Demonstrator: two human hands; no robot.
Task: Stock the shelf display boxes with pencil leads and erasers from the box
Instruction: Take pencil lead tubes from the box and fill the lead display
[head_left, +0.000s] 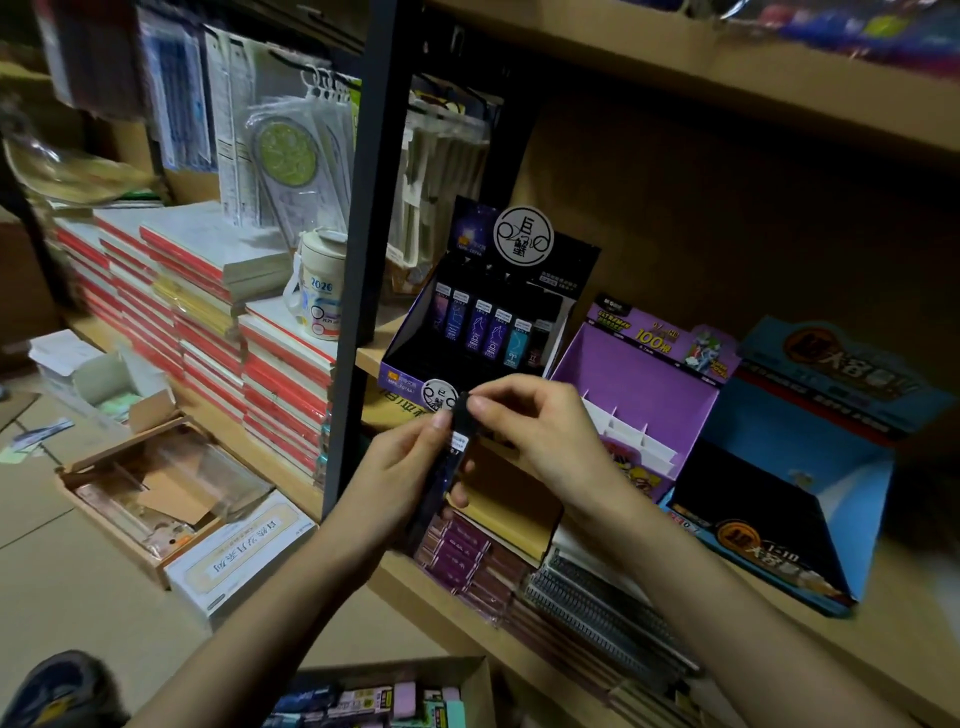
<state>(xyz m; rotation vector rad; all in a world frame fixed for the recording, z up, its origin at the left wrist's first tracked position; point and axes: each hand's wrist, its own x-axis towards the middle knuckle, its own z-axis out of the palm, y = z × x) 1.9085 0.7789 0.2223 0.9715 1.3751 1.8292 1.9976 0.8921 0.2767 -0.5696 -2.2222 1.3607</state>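
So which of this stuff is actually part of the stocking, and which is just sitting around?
Part of the job: lead case held by left hand and right hand; dark display box; purple display box; blue display box; supply box.
Just lying about: red-edged book stacks; white tub; hanging packets; spiral notebooks.

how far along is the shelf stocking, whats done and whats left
Done: the dark display box holds a row of lead cases. In hand: the left hand and right hand both hold one dark lead case in front of it. Left: the purple display box shows only bare dividers, the blue display box looks empty, and the cardboard box below holds many packs.
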